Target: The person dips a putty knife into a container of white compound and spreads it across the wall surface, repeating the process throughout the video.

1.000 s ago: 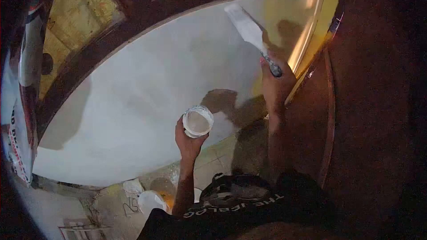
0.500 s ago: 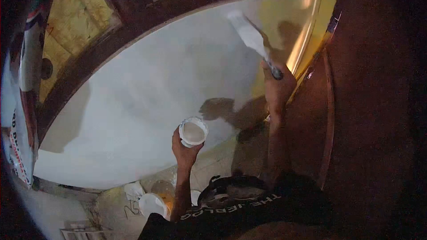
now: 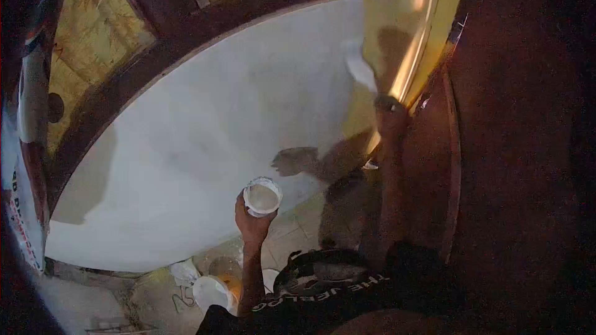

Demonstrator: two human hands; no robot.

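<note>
A small white tub (image 3: pixel 262 197) of pale paint sits in my left hand (image 3: pixel 253 223), fingers wrapped round its side. Up and to the right, my right hand (image 3: pixel 392 119) is closed round the handle of a paintbrush (image 3: pixel 361 69). The brush's white bristles appear to lie against the wall (image 3: pixel 211 124), near where its white part meets a yellow strip (image 3: pixel 380 22). The brush and right hand are slightly blurred, and most of the handle is hidden in the fist.
Dark brown wooden framing (image 3: pixel 133 74) curves above the white wall. On the floor below stands a white bucket (image 3: pixel 213 294), with other containers beside it. A printed plastic sheet (image 3: pixel 28 211) hangs at the far left. Dark brown panelling (image 3: pixel 496 149) fills the right side.
My right hand has swept the paintbrush downward and a little to the right along the wall. The tub stays in my left hand; the whole view has shifted slightly.
</note>
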